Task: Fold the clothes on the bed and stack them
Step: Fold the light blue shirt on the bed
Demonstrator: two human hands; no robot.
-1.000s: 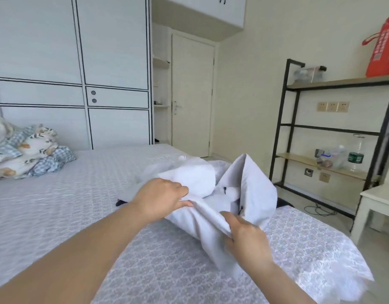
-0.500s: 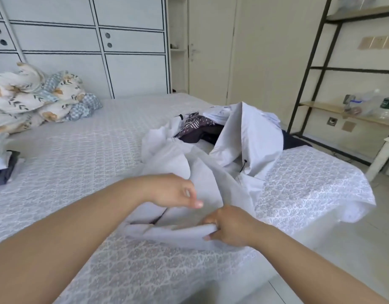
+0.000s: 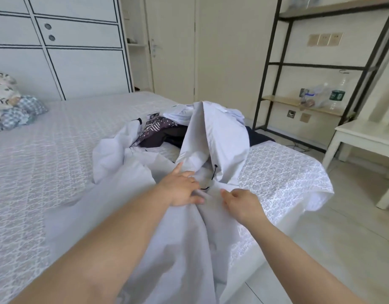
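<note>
A pale grey hooded jacket (image 3: pixel 132 207) with a black drawstring lies spread over the near corner of the bed (image 3: pixel 46 150), its hood standing up at the far end. My left hand (image 3: pixel 180 188) rests flat on the jacket just below the hood, fingers straight. My right hand (image 3: pixel 241 204) sits beside it to the right, fingers curled into a fold of the jacket's cloth. Behind the hood lies a pile of other clothes (image 3: pixel 160 130), dark patterned and white pieces, unfolded.
A crumpled patterned quilt (image 3: pixel 9 106) lies at the bed's far left. A black metal shelf (image 3: pixel 316 69) with bottles stands to the right of the bed, a white side table (image 3: pixel 364 139) beside it. A wardrobe and a door are behind.
The jacket has been pulled toward me and laid out over the bed's near edge. Both hands moved up from its hem to the part below the hood; the left hand opened flat.
</note>
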